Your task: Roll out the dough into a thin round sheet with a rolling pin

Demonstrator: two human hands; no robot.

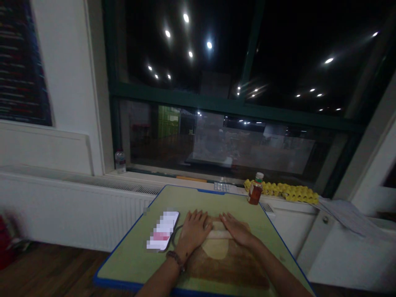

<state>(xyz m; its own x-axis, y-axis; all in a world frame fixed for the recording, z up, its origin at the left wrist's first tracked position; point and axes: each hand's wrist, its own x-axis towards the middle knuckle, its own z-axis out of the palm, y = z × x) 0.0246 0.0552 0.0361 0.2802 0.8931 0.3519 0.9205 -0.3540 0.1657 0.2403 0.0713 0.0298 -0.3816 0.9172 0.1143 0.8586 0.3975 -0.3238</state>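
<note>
A flattened piece of pale dough (215,250) lies on a wooden board (230,270). Across the dough runs a light-coloured rolling pin (220,234); its ends are hidden under my hands. My left hand (194,231) rests palm down over the pin's left end, its fingers stretched forward and a little apart. On the right end, my right hand (237,231) lies flat with extended fingers pointing inward. Dough also shows behind the pin, between the hands. A bracelet (175,260) circles my left wrist.
A lit phone (163,231) lies left of my left hand on the green, blue-edged table (133,251). A bottle of reddish-brown liquid (254,192) stands at the far right corner. Yellow egg trays (287,192) and a clear bottle (120,161) sit along the windowsill. A radiator (71,210) is at left.
</note>
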